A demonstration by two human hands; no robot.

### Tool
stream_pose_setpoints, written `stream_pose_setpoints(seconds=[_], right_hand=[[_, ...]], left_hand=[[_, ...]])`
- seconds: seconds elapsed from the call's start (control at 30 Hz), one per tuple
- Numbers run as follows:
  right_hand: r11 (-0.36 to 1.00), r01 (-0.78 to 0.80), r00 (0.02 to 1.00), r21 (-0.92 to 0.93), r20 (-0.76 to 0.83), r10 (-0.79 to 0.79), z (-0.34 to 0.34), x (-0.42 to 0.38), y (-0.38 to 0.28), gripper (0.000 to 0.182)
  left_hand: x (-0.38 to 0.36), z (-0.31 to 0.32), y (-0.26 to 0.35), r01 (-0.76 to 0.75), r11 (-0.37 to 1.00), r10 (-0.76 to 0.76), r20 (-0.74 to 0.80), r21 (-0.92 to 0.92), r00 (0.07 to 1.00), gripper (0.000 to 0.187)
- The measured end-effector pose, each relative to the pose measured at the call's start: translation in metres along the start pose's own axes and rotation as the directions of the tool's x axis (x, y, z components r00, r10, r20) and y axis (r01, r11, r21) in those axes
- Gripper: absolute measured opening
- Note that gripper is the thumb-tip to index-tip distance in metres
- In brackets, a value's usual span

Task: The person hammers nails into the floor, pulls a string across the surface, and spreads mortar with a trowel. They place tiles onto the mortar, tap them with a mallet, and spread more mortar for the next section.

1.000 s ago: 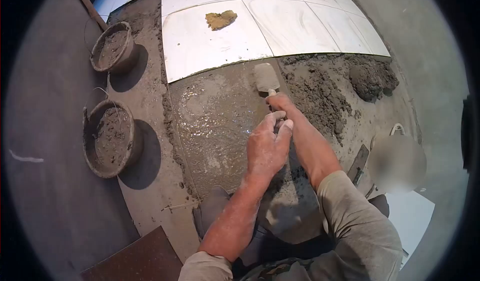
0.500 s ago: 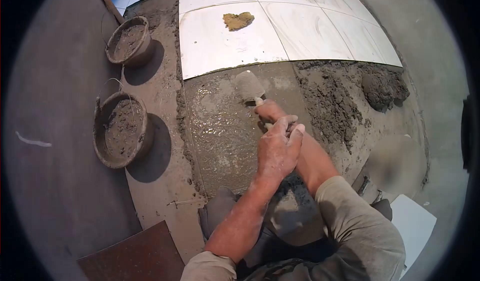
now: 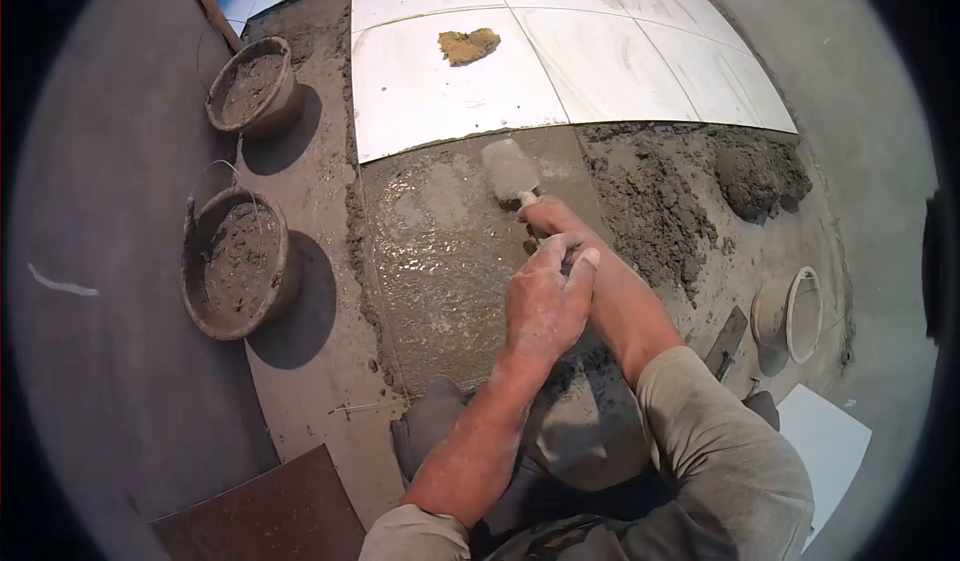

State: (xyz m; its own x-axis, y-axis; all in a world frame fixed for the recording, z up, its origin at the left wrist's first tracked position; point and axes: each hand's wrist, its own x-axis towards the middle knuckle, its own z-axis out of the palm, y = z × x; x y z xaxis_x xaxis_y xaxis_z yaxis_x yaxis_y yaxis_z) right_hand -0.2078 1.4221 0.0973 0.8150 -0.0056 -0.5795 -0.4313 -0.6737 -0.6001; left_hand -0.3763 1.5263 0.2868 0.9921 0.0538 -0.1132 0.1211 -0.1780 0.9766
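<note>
My right hand [image 3: 546, 219] is closed round the handle of a trowel [image 3: 510, 169], whose mortar-coated blade lies over the wet, glistening mortar bed [image 3: 430, 251]. The blade is just below the front edge of the laid white tiles [image 3: 450, 86]. Close behind, my left hand [image 3: 548, 296] overlaps my right wrist and forearm, its fingers bent together. What the left fingers grip, if anything, is hidden. Rough, crumbly mortar [image 3: 650, 191] borders the smooth bed on the right, with a darker mound [image 3: 760, 181] beyond it.
Two mortar-filled buckets [image 3: 285, 291] stand at the left. A pale bucket [image 3: 770, 316] lies on its side at the right, beside a flat dark tool [image 3: 728, 341]. A brown board [image 3: 270, 511] and a white tile [image 3: 825, 451] lie near me. Yellowish sponge-like pieces [image 3: 468, 47] rest on the tiles.
The trowel and my right hand have moved slightly to the right, and the blade has turned a little. My left hand stays by my right wrist. The view has shifted slightly.
</note>
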Motion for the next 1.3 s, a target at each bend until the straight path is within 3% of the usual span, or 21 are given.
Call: stream_pose_setpoints(seconds=[0.03,0.17,0.23,0.3,0.37,0.4,0.43,0.47,0.5,0.6,0.63,0.8,0.87,1.07,1.1,1.13,1.27,1.3], right_hand=[[0.990,-0.066,0.996,-0.125,-0.065,0.058,-0.011,0.008,0.002,0.037],[0.986,-0.126,0.992,-0.108,-0.018,0.125,-0.040,0.021,0.017,0.041],[0.998,-0.036,0.993,-0.048,-0.115,0.030,-0.042,0.027,0.023,0.023],[0.994,-0.104,0.994,-0.044,-0.048,0.101,-0.051,-0.005,0.007,0.022],[0.966,-0.007,0.995,-0.259,-0.096,-0.018,-0.041,0.001,0.025,0.040],[0.984,0.120,0.989,-0.133,-0.066,-0.130,-0.031,0.012,0.057,0.035],[0.969,0.142,0.978,0.201,0.124,-0.169,-0.032,-0.002,0.073,0.035],[0.854,0.080,0.923,0.514,0.286,-0.259,-0.028,-0.018,0.081,0.034],[0.855,0.074,0.917,0.513,0.301,-0.260,-0.021,-0.020,0.076,0.034],[0.888,0.128,0.914,0.441,0.295,-0.278,-0.014,-0.082,0.138,0.033],[0.897,0.145,0.912,0.418,0.296,-0.286,-0.008,-0.093,0.147,0.033],[0.902,0.272,0.905,0.335,0.231,-0.358,0.011,-0.136,0.158,0.033],[0.889,0.339,0.896,0.308,0.182,-0.405,0.022,-0.140,0.144,0.034],[0.848,0.486,0.855,0.213,0.088,-0.512,0.056,-0.149,0.065,0.036],[0.873,0.452,0.879,-0.184,0.259,-0.401,0.050,-0.161,0.028,0.035],[0.724,0.409,0.902,-0.555,0.368,-0.228,0.049,-0.166,0.008,0.034],[0.697,0.463,0.837,-0.548,0.529,-0.140,0.056,-0.182,0.044,0.037],[0.757,0.519,0.787,-0.396,0.567,-0.243,0.055,-0.186,0.050,0.037]], left_hand=[[0.000,0.002,0.000,-0.022,1.000,0.022,-0.007,0.004,1.000,0.035],[0.000,0.007,-0.001,0.005,1.000,-0.005,0.002,0.002,1.000,0.034],[0.001,0.009,-0.004,-0.038,0.999,0.038,-0.012,-0.008,0.999,0.033],[0.001,0.008,-0.001,-0.016,1.000,0.016,0.002,0.005,1.000,0.033],[0.002,0.011,-0.001,0.017,1.000,-0.017,0.005,0.003,1.000,0.033],[0.003,0.013,-0.002,-0.006,1.000,0.006,-0.002,0.013,1.000,0.033],[0.005,0.012,-0.003,-0.034,0.999,0.034,-0.009,0.031,0.999,0.034],[0.006,0.012,-0.004,-0.024,0.999,0.025,-0.016,0.038,1.000,0.034],[0.007,0.014,-0.004,-0.024,0.999,0.024,0.003,0.043,1.000,0.035],[0.004,0.018,-0.009,-0.036,0.999,0.037,-0.006,0.040,0.999,0.037],[0.003,0.019,-0.011,-0.088,0.995,0.089,-0.002,0.045,0.996,0.037],[-0.001,0.020,-0.008,-0.015,0.994,0.006,0.079,0.113,0.997,0.037],[-0.001,0.020,-0.012,-0.080,0.991,0.071,0.088,0.111,0.994,0.036],[-0.002,0.014,-0.007,-0.036,0.994,0.032,0.041,0.101,0.999,0.035],[-0.002,0.014,-0.006,-0.013,0.994,0.007,0.058,0.105,0.998,0.035],[-0.002,0.014,-0.006,-0.009,0.994,0.003,0.057,0.105,0.998,0.035],[-0.005,0.011,-0.009,-0.039,0.997,0.037,0.036,0.067,0.999,0.032],[-0.005,0.010,-0.011,-0.058,0.997,0.056,0.048,0.055,0.997,0.030]])
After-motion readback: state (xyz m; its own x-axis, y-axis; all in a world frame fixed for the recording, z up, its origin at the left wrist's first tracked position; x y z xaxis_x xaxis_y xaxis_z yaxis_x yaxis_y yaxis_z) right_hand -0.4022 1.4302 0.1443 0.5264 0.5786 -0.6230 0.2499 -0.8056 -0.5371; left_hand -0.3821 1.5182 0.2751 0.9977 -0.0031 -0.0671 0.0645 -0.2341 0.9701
